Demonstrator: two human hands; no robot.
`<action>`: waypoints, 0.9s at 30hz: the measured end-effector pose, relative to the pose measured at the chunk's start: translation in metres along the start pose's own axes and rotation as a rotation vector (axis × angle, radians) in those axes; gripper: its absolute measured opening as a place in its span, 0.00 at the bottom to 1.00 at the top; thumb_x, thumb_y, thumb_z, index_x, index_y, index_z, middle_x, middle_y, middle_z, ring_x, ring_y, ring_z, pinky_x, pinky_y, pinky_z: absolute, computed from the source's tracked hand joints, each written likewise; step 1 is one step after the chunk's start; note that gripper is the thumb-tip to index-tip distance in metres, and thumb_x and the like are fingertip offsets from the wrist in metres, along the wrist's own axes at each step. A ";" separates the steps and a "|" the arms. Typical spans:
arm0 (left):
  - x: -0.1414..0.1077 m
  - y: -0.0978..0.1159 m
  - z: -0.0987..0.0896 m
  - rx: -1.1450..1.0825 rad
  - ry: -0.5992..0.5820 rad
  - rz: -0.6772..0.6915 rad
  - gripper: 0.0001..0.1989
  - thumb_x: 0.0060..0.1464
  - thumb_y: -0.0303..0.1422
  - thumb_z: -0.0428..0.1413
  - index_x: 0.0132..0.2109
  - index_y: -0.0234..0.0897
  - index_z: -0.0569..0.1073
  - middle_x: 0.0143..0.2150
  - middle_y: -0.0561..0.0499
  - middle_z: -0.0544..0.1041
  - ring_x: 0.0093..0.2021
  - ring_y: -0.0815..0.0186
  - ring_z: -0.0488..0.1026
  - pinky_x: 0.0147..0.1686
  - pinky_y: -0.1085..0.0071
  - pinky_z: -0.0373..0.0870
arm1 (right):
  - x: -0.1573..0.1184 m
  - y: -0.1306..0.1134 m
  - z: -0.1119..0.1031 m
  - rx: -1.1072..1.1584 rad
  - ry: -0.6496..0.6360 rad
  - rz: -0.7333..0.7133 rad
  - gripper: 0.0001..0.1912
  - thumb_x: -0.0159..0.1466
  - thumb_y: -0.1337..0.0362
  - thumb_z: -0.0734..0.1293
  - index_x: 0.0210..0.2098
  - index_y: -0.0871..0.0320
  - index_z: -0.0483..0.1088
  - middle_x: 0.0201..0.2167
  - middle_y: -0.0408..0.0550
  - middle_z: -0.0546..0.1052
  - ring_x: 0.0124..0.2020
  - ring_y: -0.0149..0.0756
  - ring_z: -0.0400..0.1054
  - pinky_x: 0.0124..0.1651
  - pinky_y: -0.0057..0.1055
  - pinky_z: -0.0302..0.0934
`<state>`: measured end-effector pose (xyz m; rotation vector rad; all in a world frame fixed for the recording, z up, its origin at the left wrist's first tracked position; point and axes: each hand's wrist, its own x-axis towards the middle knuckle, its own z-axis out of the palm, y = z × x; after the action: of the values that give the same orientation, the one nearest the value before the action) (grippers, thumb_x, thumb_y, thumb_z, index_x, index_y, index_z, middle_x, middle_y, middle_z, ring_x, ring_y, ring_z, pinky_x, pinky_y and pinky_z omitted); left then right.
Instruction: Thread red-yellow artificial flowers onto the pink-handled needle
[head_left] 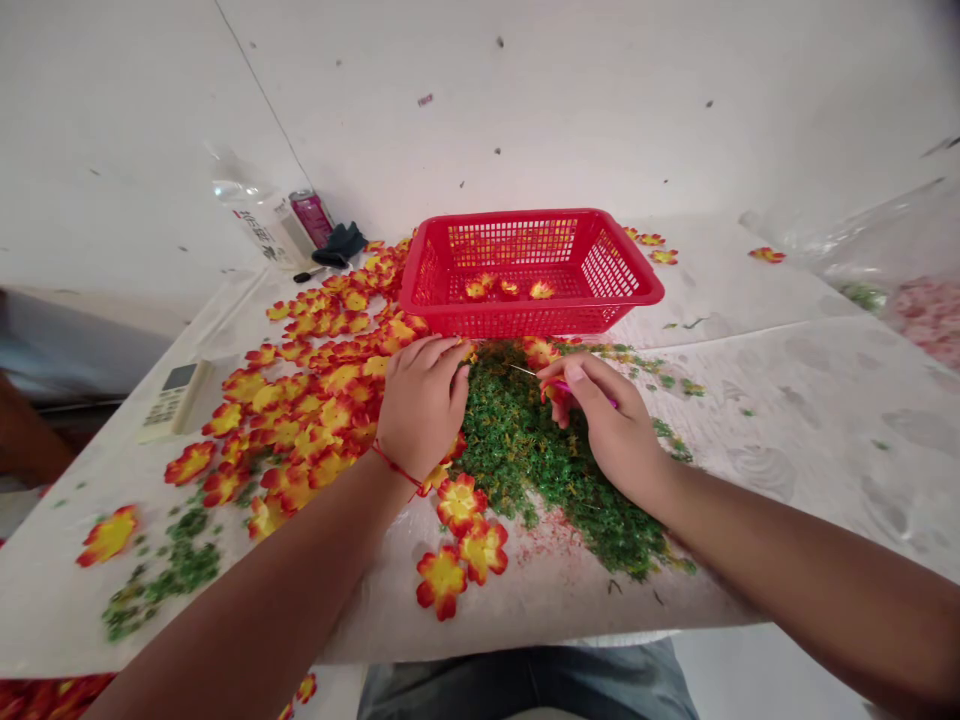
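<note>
My right hand (611, 420) is closed around a thin needle with a pink handle (564, 388); its metal point (523, 370) juts out to the left. Red and orange petals show at the fingers of that hand. Over the edge of a heap of red-and-yellow artificial flowers (319, 410) rests my left hand (421, 400), thumb apart from the fingers, fingertips partly hidden. Between both hands lies a pile of small green plastic sprigs (517, 440). Several single flowers (442, 580) lie in front of my left wrist.
Behind the hands stands a red plastic basket (525, 322) with a few flowers inside. To the left are a remote control (176, 400), a drink can (311, 217), a dark cloth-like item (343, 245) and a white package (274, 235). Clear plastic bags (885, 240) lie right.
</note>
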<state>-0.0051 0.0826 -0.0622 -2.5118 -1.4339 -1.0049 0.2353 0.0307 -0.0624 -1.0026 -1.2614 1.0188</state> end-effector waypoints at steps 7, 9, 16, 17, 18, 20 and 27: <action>-0.004 0.015 -0.007 -0.544 0.130 -0.152 0.05 0.72 0.29 0.65 0.50 0.42 0.87 0.50 0.48 0.90 0.52 0.59 0.89 0.58 0.61 0.86 | -0.009 -0.004 -0.005 -0.114 -0.110 -0.192 0.15 0.83 0.52 0.66 0.47 0.49 0.83 0.38 0.43 0.80 0.31 0.30 0.75 0.35 0.32 0.71; -0.007 0.021 -0.006 -0.709 0.110 -0.236 0.05 0.69 0.30 0.67 0.50 0.42 0.86 0.48 0.49 0.90 0.49 0.60 0.89 0.54 0.64 0.88 | -0.012 -0.007 -0.007 -0.171 -0.173 -0.273 0.13 0.83 0.55 0.66 0.50 0.49 0.83 0.41 0.45 0.80 0.35 0.32 0.75 0.37 0.33 0.71; -0.009 0.033 -0.008 -0.946 0.112 -0.363 0.13 0.62 0.32 0.72 0.53 0.41 0.83 0.50 0.48 0.90 0.50 0.61 0.90 0.53 0.67 0.89 | -0.013 -0.009 -0.007 -0.283 -0.214 -0.393 0.12 0.83 0.59 0.65 0.52 0.49 0.82 0.43 0.47 0.82 0.39 0.36 0.76 0.42 0.38 0.71; -0.009 0.033 -0.008 -0.948 0.122 -0.375 0.14 0.62 0.33 0.72 0.53 0.41 0.82 0.49 0.48 0.90 0.49 0.61 0.89 0.52 0.67 0.89 | -0.013 -0.009 -0.007 -0.287 -0.208 -0.378 0.12 0.83 0.58 0.65 0.52 0.49 0.82 0.43 0.47 0.82 0.39 0.37 0.76 0.42 0.38 0.71; -0.009 0.033 -0.008 -0.948 0.126 -0.390 0.14 0.61 0.33 0.72 0.53 0.41 0.82 0.48 0.48 0.90 0.48 0.61 0.89 0.50 0.68 0.89 | -0.013 -0.008 -0.007 -0.291 -0.201 -0.360 0.12 0.84 0.58 0.64 0.52 0.49 0.82 0.44 0.48 0.82 0.38 0.37 0.76 0.42 0.39 0.71; -0.010 0.033 -0.008 -0.942 0.123 -0.412 0.15 0.61 0.33 0.72 0.53 0.41 0.81 0.47 0.48 0.90 0.48 0.61 0.90 0.50 0.67 0.89 | -0.013 -0.008 -0.007 -0.296 -0.194 -0.333 0.12 0.84 0.57 0.64 0.51 0.49 0.82 0.43 0.48 0.82 0.38 0.38 0.76 0.42 0.40 0.71; -0.013 0.035 -0.006 -0.902 0.098 -0.395 0.15 0.62 0.33 0.72 0.54 0.41 0.80 0.49 0.47 0.90 0.50 0.60 0.90 0.56 0.63 0.90 | -0.012 -0.013 -0.004 -0.320 -0.212 -0.345 0.13 0.84 0.56 0.64 0.50 0.48 0.81 0.43 0.48 0.83 0.41 0.40 0.79 0.48 0.43 0.72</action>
<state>0.0151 0.0507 -0.0562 -2.6368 -1.7598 -2.2334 0.2394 0.0152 -0.0531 -0.8878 -1.7444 0.6792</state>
